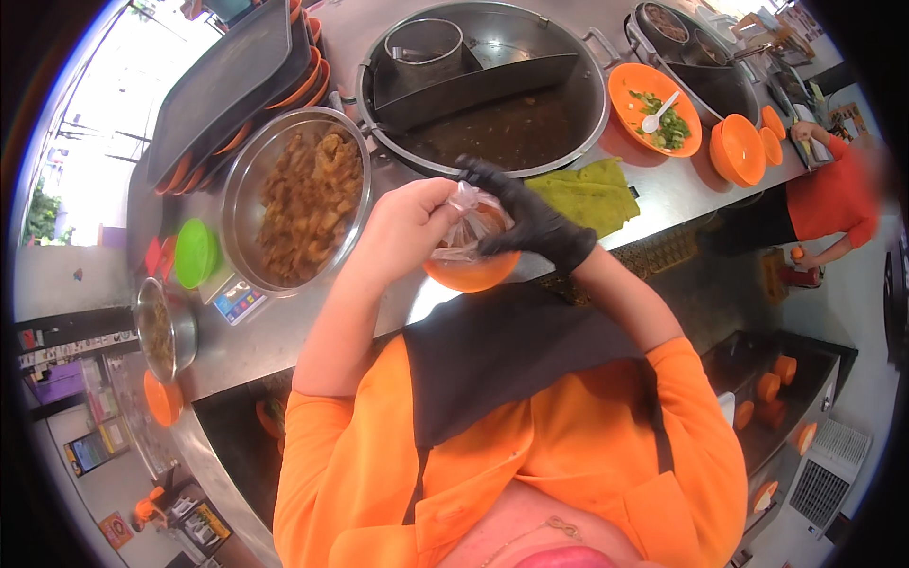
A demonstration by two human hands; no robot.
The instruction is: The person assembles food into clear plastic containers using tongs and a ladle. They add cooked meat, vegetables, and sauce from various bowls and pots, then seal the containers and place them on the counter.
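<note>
A clear plastic bag (pixel 471 225) hangs between my hands over an orange bowl (pixel 473 275), close to the front edge of the steel counter. My bare left hand (pixel 409 222) pinches the gathered top of the bag. Around the bag's other side curves my right hand (pixel 535 222), in a black glove, its fingers against the plastic. What the bag holds is hard to make out; something brownish shows through. Just left is a steel bowl (pixel 230 194) of brown cooked chunks. A green cloth (pixel 592 194) lies to the right of my gloved hand.
Behind my hands stands a big divided pot (pixel 592 104) of brown broth. An orange bowl (pixel 625 85) holds chopped greens and a white spoon. At left are a digital scale (pixel 239 301), a green bowl (pixel 196 253) and stacked trays (pixel 222 85). A person in red (pixel 828 194) stands at right.
</note>
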